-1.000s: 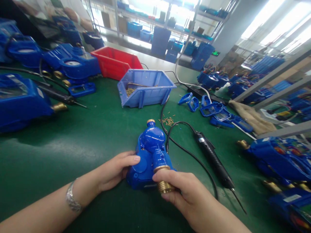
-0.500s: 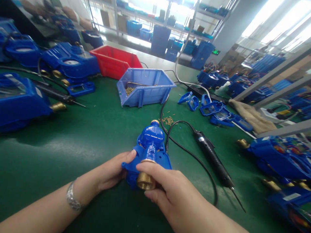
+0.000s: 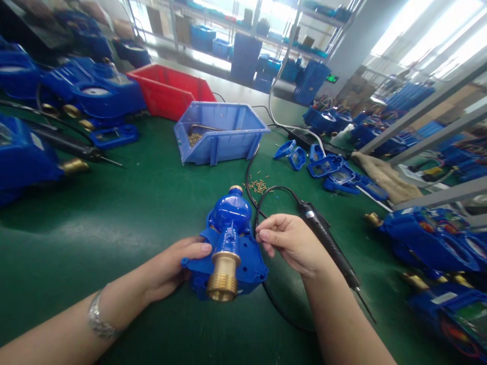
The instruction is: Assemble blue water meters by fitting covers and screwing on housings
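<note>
Glossy blue, brass-ended meter (image 3: 231,213) in a bare left hand (image 3: 171,266)

It lies on or just above the smooth green worktop (image 3: 152,218), wider threaded end toward the person. Thumb on top, fingers round its side — likely against rocking. Beside its right edge, the bare right hand (image 3: 291,242) has its fingertips drawn together; whether they pinch anything, I can't tell. Small brass-coloured screws (image 3: 259,186) and a slim black electric screwdriver (image 3: 330,238) lie near — for easy reach, I'd guess.

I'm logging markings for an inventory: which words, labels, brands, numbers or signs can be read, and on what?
None can be read.
Green lit sign, far back: too blurred.
White label on lower-right blue unit: too blurred.
Pale label on black screwdriver: too small.
</note>
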Available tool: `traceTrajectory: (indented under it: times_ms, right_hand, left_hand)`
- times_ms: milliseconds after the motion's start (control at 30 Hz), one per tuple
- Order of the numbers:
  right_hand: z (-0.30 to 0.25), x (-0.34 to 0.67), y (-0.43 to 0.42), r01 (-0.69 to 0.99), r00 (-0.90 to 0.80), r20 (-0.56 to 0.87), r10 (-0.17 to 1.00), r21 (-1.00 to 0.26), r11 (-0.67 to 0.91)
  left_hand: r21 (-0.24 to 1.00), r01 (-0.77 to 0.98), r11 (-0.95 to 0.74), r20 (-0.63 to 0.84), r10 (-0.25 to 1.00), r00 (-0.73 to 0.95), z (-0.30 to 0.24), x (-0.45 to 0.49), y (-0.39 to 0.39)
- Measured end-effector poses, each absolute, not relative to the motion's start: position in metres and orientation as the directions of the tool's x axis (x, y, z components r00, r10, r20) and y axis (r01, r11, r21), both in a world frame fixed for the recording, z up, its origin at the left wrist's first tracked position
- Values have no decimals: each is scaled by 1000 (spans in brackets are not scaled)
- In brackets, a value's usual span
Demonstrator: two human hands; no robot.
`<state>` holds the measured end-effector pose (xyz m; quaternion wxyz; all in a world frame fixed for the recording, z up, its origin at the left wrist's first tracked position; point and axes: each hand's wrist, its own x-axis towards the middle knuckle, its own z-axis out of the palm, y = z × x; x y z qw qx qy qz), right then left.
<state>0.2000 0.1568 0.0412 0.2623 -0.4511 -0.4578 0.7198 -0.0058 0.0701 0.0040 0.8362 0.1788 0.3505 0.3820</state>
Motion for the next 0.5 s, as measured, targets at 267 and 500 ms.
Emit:
traceTrajectory:
  times_ms: [267,500]
  right_hand:
    - [27,197,160,85,-420,-447,790,-886,-457]
    - [19,190,159,87,-449,-469,761,-870,-486]
  left_hand:
    - [516,-552,655,-482,755,446,1,-7,70]
    - [523,-539,660,-505,749,429,5,-6,70]
